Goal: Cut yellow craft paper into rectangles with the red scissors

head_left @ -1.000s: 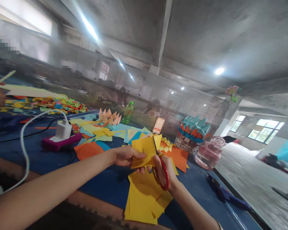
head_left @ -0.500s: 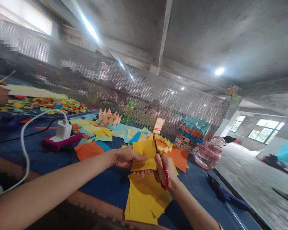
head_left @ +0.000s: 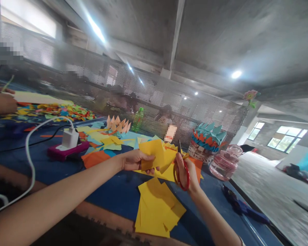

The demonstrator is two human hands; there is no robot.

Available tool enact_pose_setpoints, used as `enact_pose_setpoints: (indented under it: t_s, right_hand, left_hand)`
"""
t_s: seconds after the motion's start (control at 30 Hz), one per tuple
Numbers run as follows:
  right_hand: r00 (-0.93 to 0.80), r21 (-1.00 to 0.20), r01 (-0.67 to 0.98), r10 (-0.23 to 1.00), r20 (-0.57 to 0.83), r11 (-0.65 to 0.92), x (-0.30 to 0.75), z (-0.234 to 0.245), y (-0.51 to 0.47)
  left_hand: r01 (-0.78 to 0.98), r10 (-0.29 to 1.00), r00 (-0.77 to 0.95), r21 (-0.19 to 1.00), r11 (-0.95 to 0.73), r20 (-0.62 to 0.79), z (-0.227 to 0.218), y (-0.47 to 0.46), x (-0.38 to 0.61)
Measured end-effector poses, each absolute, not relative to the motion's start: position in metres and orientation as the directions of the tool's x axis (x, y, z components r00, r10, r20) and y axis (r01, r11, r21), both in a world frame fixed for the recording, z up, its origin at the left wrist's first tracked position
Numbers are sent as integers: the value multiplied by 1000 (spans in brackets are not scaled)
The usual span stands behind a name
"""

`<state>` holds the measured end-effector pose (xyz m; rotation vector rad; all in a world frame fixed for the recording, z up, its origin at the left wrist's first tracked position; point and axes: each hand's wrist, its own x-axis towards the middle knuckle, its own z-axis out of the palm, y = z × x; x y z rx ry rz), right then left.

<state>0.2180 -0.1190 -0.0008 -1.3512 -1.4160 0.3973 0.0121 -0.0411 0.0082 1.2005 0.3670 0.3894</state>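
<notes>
My left hand (head_left: 136,160) is closed on a yellow sheet of paper (head_left: 152,154), thumb on top and fingers beneath. In my right hand (head_left: 188,172) is a pair of scissors (head_left: 187,177) with red handles, its dark blades pointing up and away, just right of the paper. A second yellow piece (head_left: 170,158) lies between the held sheet and the scissors; whether it is joined to the sheet I cannot tell. Below my hands, a loose stack of yellow paper (head_left: 156,212) rests at the table's near edge.
A purple power strip (head_left: 59,152) with a white plug and cable stands left. Beyond are peach folded-paper points (head_left: 118,124), a green bottle (head_left: 138,119) and paper scraps. To the right are a decorated basket (head_left: 202,150), a pink jar (head_left: 224,164) and a glue gun (head_left: 242,206). Another person's hand (head_left: 1,102) is far left.
The scissors have moved right, away from the held sheet. The sheet looks narrower now, and a yellow piece shows to its right. My left hand has risen slightly.
</notes>
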Motion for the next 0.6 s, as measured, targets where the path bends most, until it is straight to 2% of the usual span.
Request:
enact_pose_setpoints:
  t_s: [0.07,0.1,0.13,0.2,0.3,0.37,0.47,0.53,0.6]
  right_hand:
    - [232,-610,777,828,510,158,234,12,-117]
    - [201,-480,872,825,528,94,244,18,-117]
    - [187,-374,927,852,489,11,253,23,-116]
    - [235,-200,965,896,377,-169,272,28,-115]
    - [314,15,946,927,205,-324,296,25,-116]
    - [341,82,934,936,91,-348,309,22,-118]
    - [362,96,929,931,-39,-357,323,19,-123]
    - [341,87,937,940,-16,-338,323,20,-124]
    - [257,-3,966,960,114,-259,314,21,-122]
  left_hand:
    - [-133,580,810,938,320,-83,10,-37,11]
    - [-153,629,773,939,306,-79,11,-35,11]
    - [-169,672,737,944,284,-71,11,-33,11]
    - [-180,736,675,955,234,-53,10,-31,12]
    - [-135,769,638,975,174,-48,8,-30,14]
    - [-95,766,642,987,132,-41,6,-32,15]
    - [-47,731,682,996,80,-27,3,-36,15]
    - [-22,693,720,998,59,-26,1,-38,16]
    - [-5,667,745,999,39,-23,-1,-40,16]
